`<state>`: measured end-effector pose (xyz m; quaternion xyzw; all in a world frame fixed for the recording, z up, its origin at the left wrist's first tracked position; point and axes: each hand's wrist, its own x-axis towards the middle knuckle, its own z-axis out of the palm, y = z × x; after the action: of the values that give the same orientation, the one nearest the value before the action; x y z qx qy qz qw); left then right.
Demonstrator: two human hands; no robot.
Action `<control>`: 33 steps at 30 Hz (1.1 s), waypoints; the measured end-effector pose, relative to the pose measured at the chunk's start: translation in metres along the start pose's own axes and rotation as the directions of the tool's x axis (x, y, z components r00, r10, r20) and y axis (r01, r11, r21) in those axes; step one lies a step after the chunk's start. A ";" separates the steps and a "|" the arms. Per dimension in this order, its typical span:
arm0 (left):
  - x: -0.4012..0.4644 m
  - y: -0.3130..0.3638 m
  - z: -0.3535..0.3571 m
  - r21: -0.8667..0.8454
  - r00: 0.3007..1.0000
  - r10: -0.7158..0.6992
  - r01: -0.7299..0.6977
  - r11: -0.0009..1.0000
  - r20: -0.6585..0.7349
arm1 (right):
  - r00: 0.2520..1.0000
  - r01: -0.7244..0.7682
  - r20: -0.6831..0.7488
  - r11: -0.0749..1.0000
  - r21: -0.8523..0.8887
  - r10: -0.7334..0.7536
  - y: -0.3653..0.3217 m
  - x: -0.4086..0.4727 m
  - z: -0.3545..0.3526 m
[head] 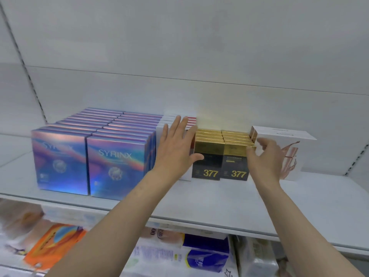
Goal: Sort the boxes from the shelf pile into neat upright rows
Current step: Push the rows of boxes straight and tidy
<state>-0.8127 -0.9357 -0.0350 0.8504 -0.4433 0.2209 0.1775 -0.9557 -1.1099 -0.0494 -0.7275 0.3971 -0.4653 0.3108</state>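
Note:
Two upright rows of black-and-gold boxes marked 377 (pixel 219 156) stand mid-shelf. My left hand (pixel 177 144) lies flat with straight fingers against the left side of these rows, its thumb on the front box. On the other side, my right hand (pixel 263 156) has loosely spread fingers, its fingertips at the right edge of the front 377 box. Behind my left hand is a row of white boxes with red tops (pixel 187 121), partly hidden. Iridescent blue SYRINX boxes (pixel 95 148) fill two long upright rows at left.
A white box with a pink swirl print (pixel 287 148) stands right of the gold rows. The white shelf (pixel 219 198) has bare room in front and at far right. Packaged goods (pixel 189 254) lie on the lower shelf.

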 end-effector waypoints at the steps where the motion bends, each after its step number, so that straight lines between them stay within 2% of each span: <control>1: -0.001 -0.006 -0.011 -0.014 1.000 0.001 -0.001 1.000 0.024 | 0.998 0.050 0.036 0.999 0.020 -0.050 -0.017 -0.007 0.002; 4: -0.012 -0.040 -0.043 -0.053 0.997 0.020 -0.016 0.998 0.079 | 0.962 0.145 0.216 0.982 0.118 -0.168 -0.068 -0.035 0.013; 7: -0.030 -0.094 -0.067 -0.108 0.998 0.039 -0.035 0.994 0.039 | 0.871 0.172 0.434 0.970 0.172 -0.231 -0.106 -0.068 0.039; 9: -0.042 -0.134 -0.076 -0.123 1.000 0.021 -0.020 0.992 0.005 | 0.782 0.126 0.580 0.970 0.209 -0.227 -0.120 -0.092 0.065; 11: -0.050 -0.168 -0.082 -0.091 0.999 0.005 -0.001 0.996 0.047 | 0.707 0.067 0.678 0.974 0.219 -0.201 -0.128 -0.114 0.090; 13: -0.055 -0.190 -0.084 -0.044 0.993 0.020 -0.015 0.999 0.119 | 0.677 0.012 0.708 0.965 0.261 -0.200 -0.130 -0.128 0.110; 17: -0.060 -0.209 -0.084 0.015 0.972 0.123 -0.129 0.992 0.202 | 0.721 -0.068 0.671 0.947 0.314 -0.171 -0.139 -0.146 0.126; 21: -0.054 -0.220 -0.086 0.085 0.948 0.161 -0.191 0.978 0.276 | 0.769 -0.128 0.625 0.926 0.356 -0.134 -0.145 -0.159 0.137; 29: -0.046 -0.228 -0.078 0.077 0.940 0.285 -0.304 0.950 0.189 | 0.873 -0.162 0.486 0.923 0.350 -0.031 -0.142 -0.172 0.153; 33: -0.045 -0.233 -0.076 0.016 0.940 0.308 -0.313 0.950 0.144 | 0.884 -0.151 0.468 0.938 0.313 -0.014 -0.141 -0.170 0.154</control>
<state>-0.6582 -0.7412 -0.0197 0.7865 -0.5788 0.1946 0.0926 -0.8154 -0.8801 -0.0641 -0.7377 0.2507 -0.3284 0.5339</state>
